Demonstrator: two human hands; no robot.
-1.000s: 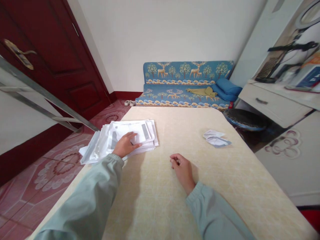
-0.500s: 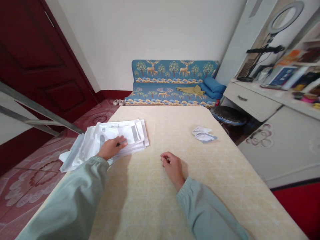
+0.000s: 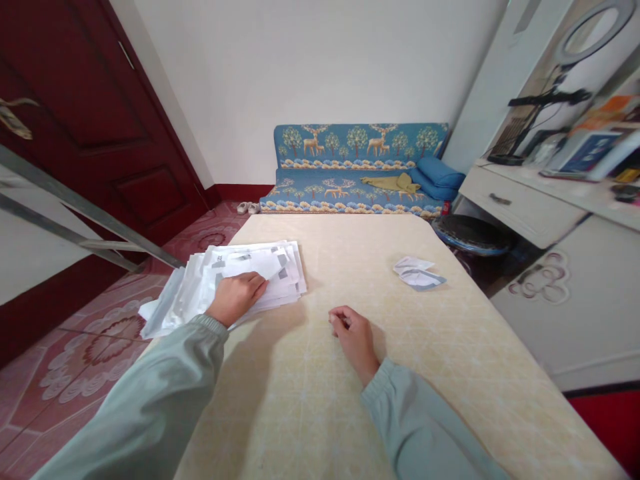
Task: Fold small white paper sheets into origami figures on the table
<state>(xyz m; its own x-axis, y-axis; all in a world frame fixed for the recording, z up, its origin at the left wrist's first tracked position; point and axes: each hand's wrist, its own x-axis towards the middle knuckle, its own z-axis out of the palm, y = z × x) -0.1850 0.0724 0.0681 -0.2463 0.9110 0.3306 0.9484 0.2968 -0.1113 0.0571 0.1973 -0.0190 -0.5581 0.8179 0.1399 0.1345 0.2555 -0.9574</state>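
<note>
My left hand [image 3: 237,298] is over a messy stack of white papers [image 3: 200,287] at the table's left edge. Its fingers are pressed together at a sheet of paper [image 3: 267,265] on top, and the fingertips are partly hidden. My right hand [image 3: 354,337] rests near the middle of the table, fingers curled in and thumb close to the forefinger, with nothing visible in them. A folded white and grey paper [image 3: 419,275] lies beyond it to the right.
Both forearms lie over a cream patterned table [image 3: 320,413]. Behind it is a blue sofa [image 3: 345,177] with a yellow cloth [image 3: 395,183]. A round black stool [image 3: 473,233] and a white cabinet [image 3: 575,300] stand at right. Metal bars [image 3: 107,200] cross at left.
My left hand has drawn its spread fingers together and risen slightly, and the top papers have shifted. My right hand stays curled in about the same place. The view has turned slightly left.
</note>
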